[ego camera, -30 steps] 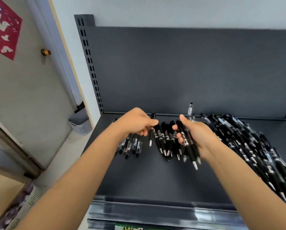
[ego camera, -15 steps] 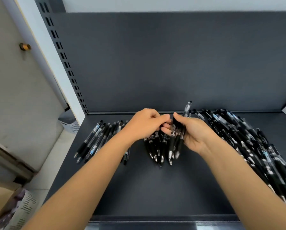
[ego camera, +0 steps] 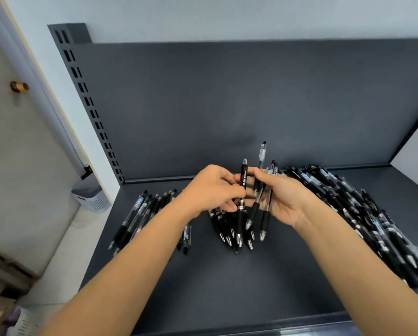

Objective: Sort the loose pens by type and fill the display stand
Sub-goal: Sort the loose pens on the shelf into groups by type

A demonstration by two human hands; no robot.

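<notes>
Black opaque pen (ego camera: 244,177), upright, pinched in the fingers (ego camera: 229,192) of the left hand (ego camera: 210,187). Half a second ago both hands were closed together over the bundle; now this pen stands out at its left side. Right hand (ego camera: 285,200): fingers curled round a bundle of clear-barrel pens (ego camera: 266,204), tips down. Likely one odd type pulled out, bound for the black pile (ego camera: 225,226) directly below. Left of that, a row of clear-barrel pens (ego camera: 133,221). To the right, a large unsorted heap (ego camera: 363,209). Dark metal shelf (ego camera: 251,287) holds all three groups; no stand compartments in view.
</notes>
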